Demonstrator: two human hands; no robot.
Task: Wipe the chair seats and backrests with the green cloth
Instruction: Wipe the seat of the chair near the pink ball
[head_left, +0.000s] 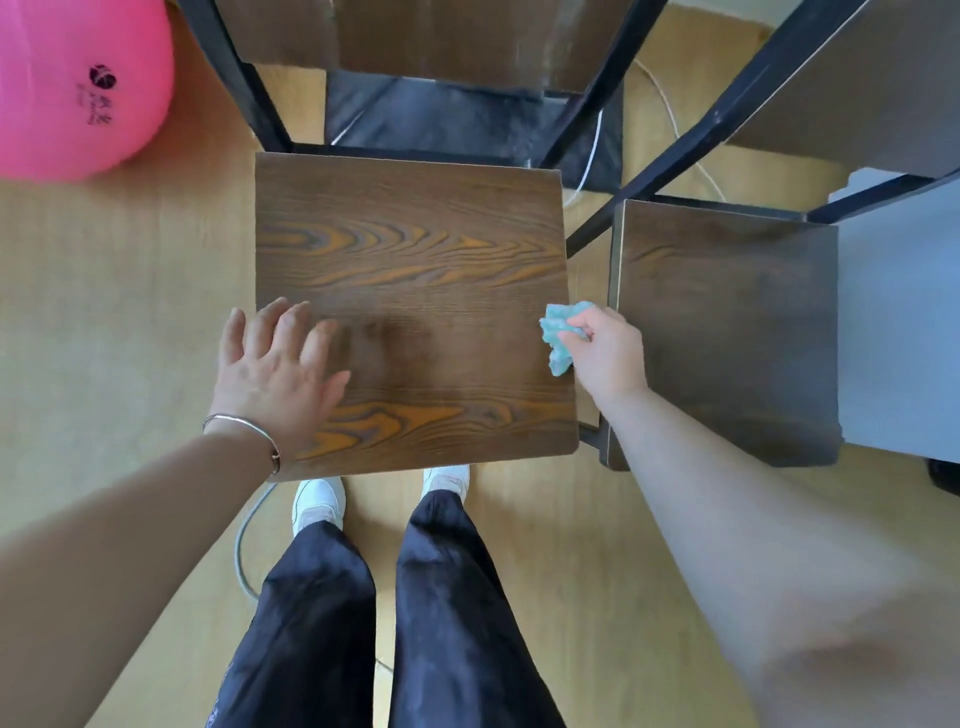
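Both of my hands reach over the wooden chair seat (415, 249) in the head view. My left hand (275, 364) is spread flat, fingers straight and a little apart, over the seat's near left part; whether it touches the wood I cannot tell. A thin bracelet (249, 431) circles that wrist. My right hand (605, 353) is curled round the green cloth (558, 332), which sits bunched at the seat's right edge, with a fold sticking out past my fingers onto the wood. The backrest (426, 36) rises at the far side between black frame bars. A second chair seat (727, 322) stands just beside the first on my right, a narrow gap between them. A pink ball (78, 83) lies on the pale floor (130, 291) at far left. Below the seat's near edge are my white shoes (319, 501) and dark trousers (457, 613).
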